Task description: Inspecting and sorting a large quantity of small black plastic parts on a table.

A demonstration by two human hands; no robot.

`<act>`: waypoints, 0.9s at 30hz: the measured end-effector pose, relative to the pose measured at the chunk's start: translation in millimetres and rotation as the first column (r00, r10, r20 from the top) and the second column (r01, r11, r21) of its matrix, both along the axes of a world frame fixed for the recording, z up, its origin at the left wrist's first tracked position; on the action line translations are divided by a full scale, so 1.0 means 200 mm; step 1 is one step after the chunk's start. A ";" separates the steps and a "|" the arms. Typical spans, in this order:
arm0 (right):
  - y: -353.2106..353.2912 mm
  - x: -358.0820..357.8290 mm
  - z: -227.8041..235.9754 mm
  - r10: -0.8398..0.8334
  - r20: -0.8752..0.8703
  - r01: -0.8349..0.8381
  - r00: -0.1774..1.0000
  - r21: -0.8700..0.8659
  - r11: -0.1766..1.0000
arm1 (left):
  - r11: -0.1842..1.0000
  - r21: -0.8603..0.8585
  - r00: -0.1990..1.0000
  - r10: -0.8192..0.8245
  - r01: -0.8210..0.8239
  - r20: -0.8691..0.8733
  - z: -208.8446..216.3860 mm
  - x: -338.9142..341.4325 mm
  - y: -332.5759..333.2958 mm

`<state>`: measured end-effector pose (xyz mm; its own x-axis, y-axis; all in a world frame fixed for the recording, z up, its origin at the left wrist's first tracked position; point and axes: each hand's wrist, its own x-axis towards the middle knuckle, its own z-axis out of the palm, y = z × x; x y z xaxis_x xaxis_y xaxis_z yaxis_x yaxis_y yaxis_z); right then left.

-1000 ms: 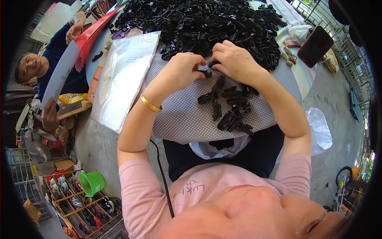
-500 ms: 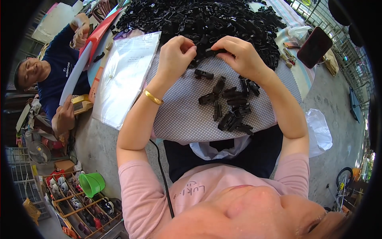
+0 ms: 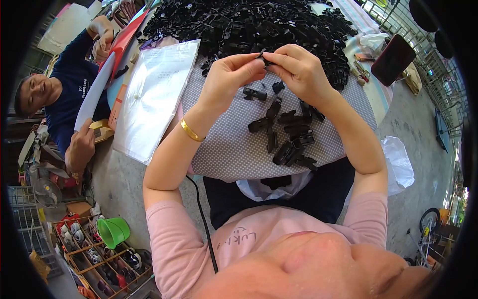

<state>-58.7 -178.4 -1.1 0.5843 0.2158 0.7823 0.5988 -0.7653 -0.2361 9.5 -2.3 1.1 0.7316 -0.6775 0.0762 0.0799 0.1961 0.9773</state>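
My left hand [image 3: 233,75] and my right hand [image 3: 300,71] meet over the front of a large heap of small black plastic parts [image 3: 249,25]. Fingertips of both are closed on one small black plastic piece [image 3: 262,55]; the fingers cover most of it. Just below them a single black part [image 3: 278,87] sits by my right fingers. Closer to me, several clip-like black pieces [image 3: 289,149] are scattered in a loose group on the dotted grey cloth [image 3: 224,144].
A clear plastic sleeve with paper [image 3: 154,94] lies left of my left forearm. Across the left side, another person [image 3: 64,94] holds a red and white sheet. A dark phone [image 3: 393,60] stands at the right. A green bucket [image 3: 113,232] and shoe rack [image 3: 102,259] are lower left.
My hands have come together from apart, and both now pinch the black piece. A black part shows beneath my right fingers. The other person's head and arms have shifted slightly.
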 end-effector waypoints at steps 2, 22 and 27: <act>0.00 -0.01 0.00 -0.030 0.022 0.030 0.999 -0.023 0.999 | 0.996 0.076 0.986 0.041 -0.054 0.160 0.01 -0.02 -0.01; -0.19 -0.01 0.10 0.513 -0.433 -0.150 0.741 0.638 0.755 | 0.985 0.148 0.901 -0.138 0.084 0.411 0.04 -0.07 0.00; -0.28 0.00 0.06 -0.016 -0.410 -0.044 0.912 -0.137 0.990 | 0.881 0.380 0.493 -0.473 0.283 0.730 0.02 -0.12 -0.02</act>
<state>-58.0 -234.5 10.3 0.8426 0.3161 0.4360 0.4833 -0.8009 -0.3535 -13.7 -6.3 6.0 0.1059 -0.9414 0.3202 -0.7093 0.1541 0.6878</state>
